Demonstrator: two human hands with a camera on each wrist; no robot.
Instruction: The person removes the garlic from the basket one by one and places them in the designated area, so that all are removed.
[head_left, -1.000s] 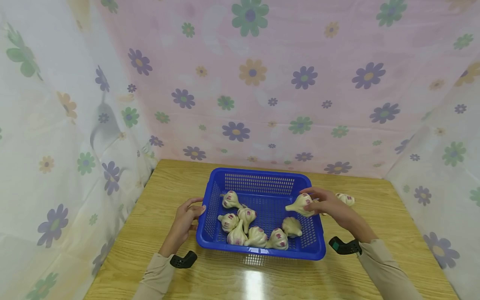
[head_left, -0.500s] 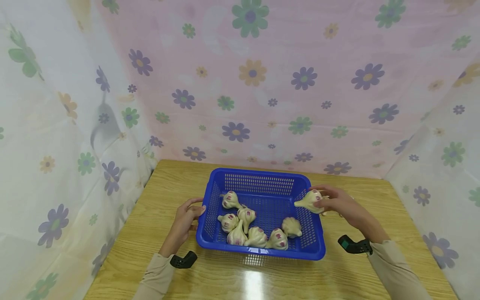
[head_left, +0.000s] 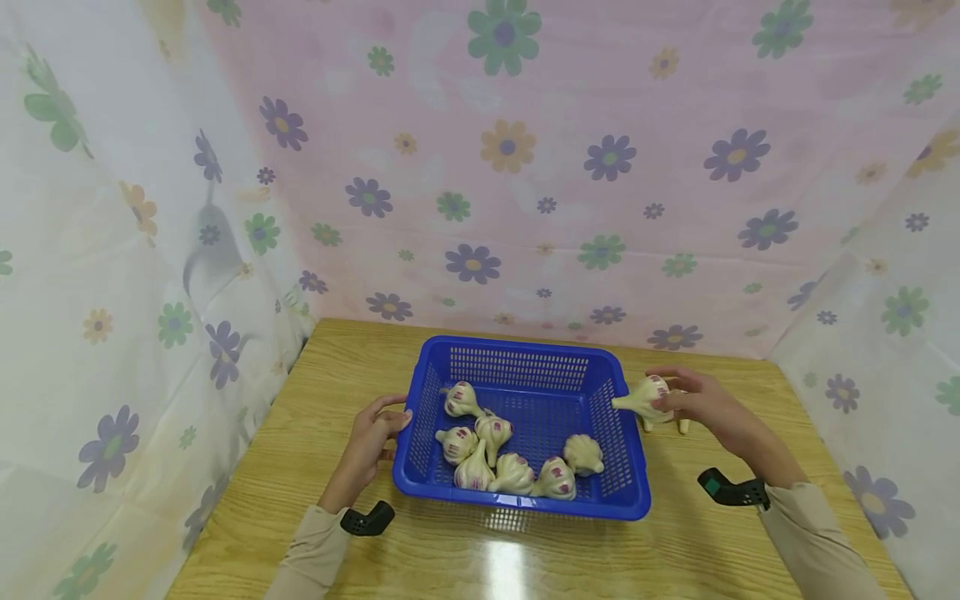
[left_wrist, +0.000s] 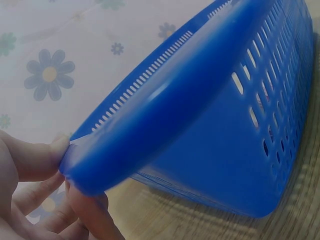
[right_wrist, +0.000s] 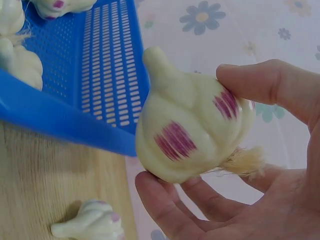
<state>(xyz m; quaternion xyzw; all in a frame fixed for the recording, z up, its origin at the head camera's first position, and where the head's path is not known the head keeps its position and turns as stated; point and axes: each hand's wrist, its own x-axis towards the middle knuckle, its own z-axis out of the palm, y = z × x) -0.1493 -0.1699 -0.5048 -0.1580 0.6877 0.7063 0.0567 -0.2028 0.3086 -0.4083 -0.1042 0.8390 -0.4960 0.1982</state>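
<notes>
My left hand [head_left: 375, 433] grips the left rim of a blue perforated plastic basket [head_left: 517, 342], thumb on top and fingers beneath, as the left wrist view shows. In my right hand [head_left: 703, 406] is a model garlic bulb [right_wrist: 195, 120], cream with purple streaks and a tuft of root fibres. Thumb and fingertips hold it from opposite sides. In the head view this bulb is just past the basket's right rim, stem pointing left. Several more garlic bulbs [head_left: 474, 471] lie in the basket, mostly at its left and front.
Right of the basket, a garlic bulb [right_wrist: 92, 222] lies on the wooden table [head_left: 360, 358]. Stems poke out below my right hand in the head view, partly hidden. Flower-printed cloth [head_left: 540, 183] rises behind the table and along both sides.
My right hand has carried the garlic bulb rightward, from over the basket's interior to beyond its right rim. The left hand and the basket stay where they were.
</notes>
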